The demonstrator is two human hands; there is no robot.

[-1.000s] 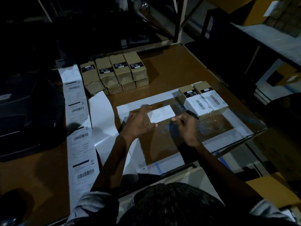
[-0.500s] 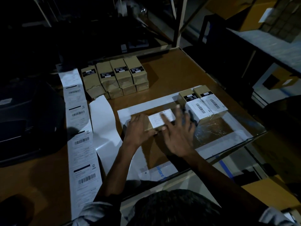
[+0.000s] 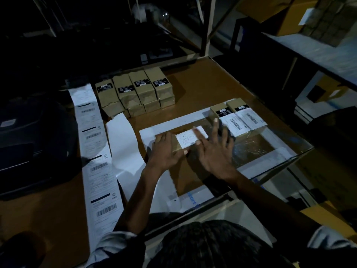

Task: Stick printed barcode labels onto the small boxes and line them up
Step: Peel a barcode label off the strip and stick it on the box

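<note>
Brown card, a white label (image 3: 190, 137) on top: this is the box (image 3: 174, 141) I work on, lying on the mat (image 3: 152, 132) just in front of me. My left hand (image 3: 166, 151) holds its near end with curled fingers. My right hand (image 3: 213, 149) has its fingers spread flat, rubbing the label down (the sticking step, I think). Next I must slide it beside the two done boxes (image 3: 238, 118), so it needs a turn. Its long side runs left to right, tipped a bit up to the right.
</note>
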